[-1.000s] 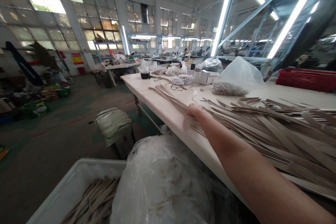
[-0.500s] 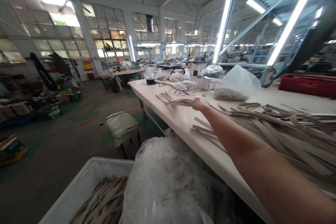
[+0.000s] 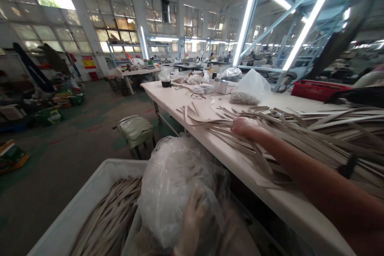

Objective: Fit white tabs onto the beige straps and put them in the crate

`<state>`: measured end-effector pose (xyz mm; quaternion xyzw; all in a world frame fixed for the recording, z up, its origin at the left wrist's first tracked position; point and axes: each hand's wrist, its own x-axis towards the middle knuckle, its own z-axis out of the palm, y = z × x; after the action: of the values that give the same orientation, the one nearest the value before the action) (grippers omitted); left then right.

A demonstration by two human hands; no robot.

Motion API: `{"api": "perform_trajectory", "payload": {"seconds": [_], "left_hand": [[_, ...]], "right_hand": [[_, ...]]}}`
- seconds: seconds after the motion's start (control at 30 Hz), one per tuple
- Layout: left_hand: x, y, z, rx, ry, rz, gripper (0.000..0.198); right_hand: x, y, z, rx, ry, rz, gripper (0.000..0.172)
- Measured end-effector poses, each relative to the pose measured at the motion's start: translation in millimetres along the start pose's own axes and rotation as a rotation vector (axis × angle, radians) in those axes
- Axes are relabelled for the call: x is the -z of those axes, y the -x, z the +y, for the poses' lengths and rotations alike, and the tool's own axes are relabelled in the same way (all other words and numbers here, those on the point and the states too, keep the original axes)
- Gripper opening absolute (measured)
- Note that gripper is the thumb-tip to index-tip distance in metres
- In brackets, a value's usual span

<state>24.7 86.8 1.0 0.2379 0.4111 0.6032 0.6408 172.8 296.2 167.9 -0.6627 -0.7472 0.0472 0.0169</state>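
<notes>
My right hand (image 3: 244,127) is closed round a bundle of flat beige strips (image 3: 207,121) near the edge of the white table; loose ends fan out to its left. More strips (image 3: 324,132) lie in a long heap on the right side of the table, partly under my forearm. Low in the middle, my left hand (image 3: 194,212) is in front of a big clear plastic bag (image 3: 165,184); motion smears its fingers, and whether it holds anything is unclear.
A white bin (image 3: 69,212) of strips stands at lower left, a green padded stool (image 3: 135,128) behind it. On the white table (image 3: 168,98) are glasses (image 3: 197,96), a bag of small pieces (image 3: 250,88), a white box (image 3: 225,87) and a red basket (image 3: 318,90).
The view has shifted. My right hand is nearer over the table with the strips, which are drawn back toward the heap. My left hand has come into view at the bottom.
</notes>
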Motion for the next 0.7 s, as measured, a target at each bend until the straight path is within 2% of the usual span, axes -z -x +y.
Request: {"api": "perform_trajectory", "payload": {"seconds": [0.07,0.1,0.2,0.23,0.3,0.43,0.5,0.6,0.7], "left_hand": [[-32.8,-9,-6,0.110,0.018,0.002,0.042],[-50.3,-16,-7,0.193,0.079,-0.038,0.044],[-94.9,-40,-7,0.390,0.442,-0.275,0.047],[-104.3,-46,-8,0.416,0.568,-0.339,0.052],[-112.7,-54,-13,0.406,0.753,-0.343,0.057],[-99.7,-50,-35,0.370,0.865,-0.057,0.044],[-87.1,-45,-43,0.335,0.876,0.028,0.034],[-67.9,-42,-42,0.289,0.874,0.077,0.028],[-51.2,-42,-30,0.178,0.852,0.150,0.025]], "right_hand": [[-5,41,16,-0.024,0.056,-0.049,0.022],[-9,62,25,-0.028,0.076,-0.052,0.025],[-29,136,52,-0.026,0.106,-0.004,0.031],[-40,163,62,-0.031,0.098,-0.008,0.031],[-67,218,83,-0.043,0.041,-0.035,0.031],[-131,319,122,-0.019,-0.218,-0.042,0.034],[-155,357,136,-0.032,-0.325,-0.011,0.031],[-170,392,147,-0.048,-0.393,0.015,0.024],[-165,403,152,-0.019,-0.381,-0.002,0.020]]}}
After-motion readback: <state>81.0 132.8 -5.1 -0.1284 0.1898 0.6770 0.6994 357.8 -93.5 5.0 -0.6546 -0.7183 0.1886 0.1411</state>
